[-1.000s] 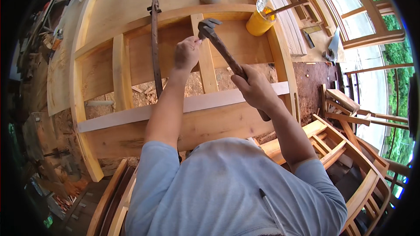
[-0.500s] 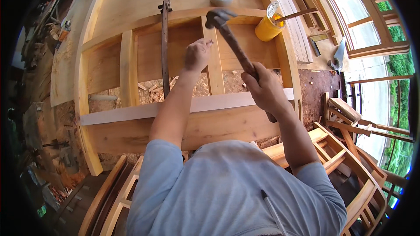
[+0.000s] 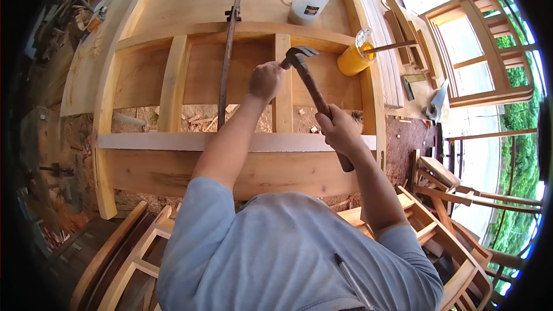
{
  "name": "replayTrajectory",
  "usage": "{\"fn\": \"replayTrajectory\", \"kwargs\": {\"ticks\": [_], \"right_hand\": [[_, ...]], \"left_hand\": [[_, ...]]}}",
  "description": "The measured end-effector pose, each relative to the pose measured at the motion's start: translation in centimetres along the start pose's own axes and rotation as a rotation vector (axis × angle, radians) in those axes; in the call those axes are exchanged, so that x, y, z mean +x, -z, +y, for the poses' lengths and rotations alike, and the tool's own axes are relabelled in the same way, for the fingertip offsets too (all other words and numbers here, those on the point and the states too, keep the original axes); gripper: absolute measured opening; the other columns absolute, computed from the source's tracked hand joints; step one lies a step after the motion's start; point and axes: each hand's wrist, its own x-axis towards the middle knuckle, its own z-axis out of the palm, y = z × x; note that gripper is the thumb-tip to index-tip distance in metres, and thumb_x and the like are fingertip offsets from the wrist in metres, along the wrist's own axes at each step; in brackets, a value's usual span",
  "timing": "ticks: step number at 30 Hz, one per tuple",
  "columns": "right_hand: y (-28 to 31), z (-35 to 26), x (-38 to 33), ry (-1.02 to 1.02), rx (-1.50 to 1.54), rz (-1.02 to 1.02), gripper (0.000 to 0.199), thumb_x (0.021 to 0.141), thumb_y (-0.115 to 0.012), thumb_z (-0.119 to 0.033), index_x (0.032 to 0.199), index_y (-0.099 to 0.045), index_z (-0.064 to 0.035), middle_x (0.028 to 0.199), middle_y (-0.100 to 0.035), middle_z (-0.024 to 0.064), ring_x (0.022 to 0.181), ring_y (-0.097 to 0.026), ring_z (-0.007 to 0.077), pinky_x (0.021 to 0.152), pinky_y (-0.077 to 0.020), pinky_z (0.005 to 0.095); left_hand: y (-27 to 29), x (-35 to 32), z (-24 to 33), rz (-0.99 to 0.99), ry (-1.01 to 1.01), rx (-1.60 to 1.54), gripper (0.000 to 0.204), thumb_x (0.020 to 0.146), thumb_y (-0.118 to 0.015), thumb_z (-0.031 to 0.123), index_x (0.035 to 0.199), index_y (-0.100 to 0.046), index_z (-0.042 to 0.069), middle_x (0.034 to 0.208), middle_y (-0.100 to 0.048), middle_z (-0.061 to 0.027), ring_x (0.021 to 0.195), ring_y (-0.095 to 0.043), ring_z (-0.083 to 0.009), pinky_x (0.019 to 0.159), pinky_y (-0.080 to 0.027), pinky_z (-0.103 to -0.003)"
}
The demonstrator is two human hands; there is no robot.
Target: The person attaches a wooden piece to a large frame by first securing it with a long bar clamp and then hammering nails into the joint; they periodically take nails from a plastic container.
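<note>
My right hand point(image 3: 341, 131) is closed round the wooden handle of a claw hammer point(image 3: 311, 85). The hammer's striking face is down beside the fingertips of my left hand point(image 3: 266, 80), close over a short crosspiece point(image 3: 283, 103) of a wooden frame point(image 3: 99, 181). Those left fingers are pinched together against the crosspiece; the nail between them is hidden now by fingers and hammer head, though its small dark tip shows in the earlier picture. A long metal bar clamp point(image 3: 227, 60) lies across the frame, left of my left hand.
Beyond the crosspiece stand a translucent plastic jug point(image 3: 311, 0) and a yellow container point(image 3: 352, 60) with a stick in it. A hand saw point(image 3: 438, 101) and a square point(image 3: 408, 87) lie at the right. Wooden frames point(image 3: 455, 224) are stacked near my right side.
My right hand has brought the hammer head down to my left fingertips. My left hand keeps its pinch at the crosspiece. The whole view has shifted slightly, with more of the jug showing.
</note>
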Motion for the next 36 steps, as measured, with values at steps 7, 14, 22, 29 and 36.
{"fn": "replayTrajectory", "kwargs": {"ticks": [7,14,22,29,36], "right_hand": [[7.1,-6.7,-1.6,0.234,0.507,0.250,0.021,0.103,-0.060,-0.023,0.093,-0.058,-0.0049,0.069,-0.055,-0.0009,0.056,-0.051,0.0065,0.050,-0.0407,0.0236],[3.2,-3.8,-1.1,0.271,0.323,0.218,0.028,0.104,-0.053,-0.028,0.097,-0.056,-0.0018,0.072,-0.058,0.0068,0.056,-0.055,0.0138,0.053,-0.0462,0.0303],[6.1,-4.9,0.4,0.312,0.186,0.165,0.020,0.100,-0.058,-0.022,0.106,-0.062,-0.0025,0.072,-0.059,0.0074,0.057,-0.056,0.0161,0.053,-0.0475,0.0323],[4.5,-4.4,-0.7,0.614,0.610,0.390,0.032,0.105,-0.048,-0.035,0.100,-0.052,-0.0042,0.072,-0.057,0.0088,0.058,-0.053,0.0183,0.055,-0.0498,0.0334],[2.6,-0.8,2.5,-0.039,0.423,0.151,0.021,0.103,-0.056,-0.023,0.098,-0.058,-0.0028,0.067,-0.058,0.0021,0.055,-0.056,0.0102,0.049,-0.0453,0.0291]], "left_hand": [[-2.0,-4.8,4.0,-0.038,0.435,0.180,0.068,0.068,-0.088,0.030,0.116,-0.061,-0.010,0.131,-0.055,-0.0285,0.126,-0.055,-0.0424,0.106,-0.048,-0.045],[-1.9,-4.9,3.5,-0.221,0.817,0.058,0.080,0.062,-0.086,0.032,0.121,-0.059,-0.015,0.135,-0.050,-0.0376,0.126,-0.055,-0.0436,0.110,-0.045,-0.041],[-1.2,-5.0,4.3,-0.217,0.747,0.046,0.074,0.066,-0.081,0.026,0.123,-0.059,-0.015,0.138,-0.048,-0.0372,0.125,-0.056,-0.0438,0.109,-0.046,-0.039],[-0.8,-5.0,4.4,-0.231,0.751,-0.069,0.067,0.068,-0.078,0.020,0.120,-0.058,-0.018,0.139,-0.044,-0.0399,0.124,-0.056,-0.0446,0.109,-0.046,-0.036],[-1.4,-5.7,4.3,-0.139,0.703,0.074,0.063,0.063,-0.077,0.025,0.109,-0.064,-0.014,0.129,-0.054,-0.0376,0.120,-0.059,-0.0405,0.103,-0.049,-0.035]]}}
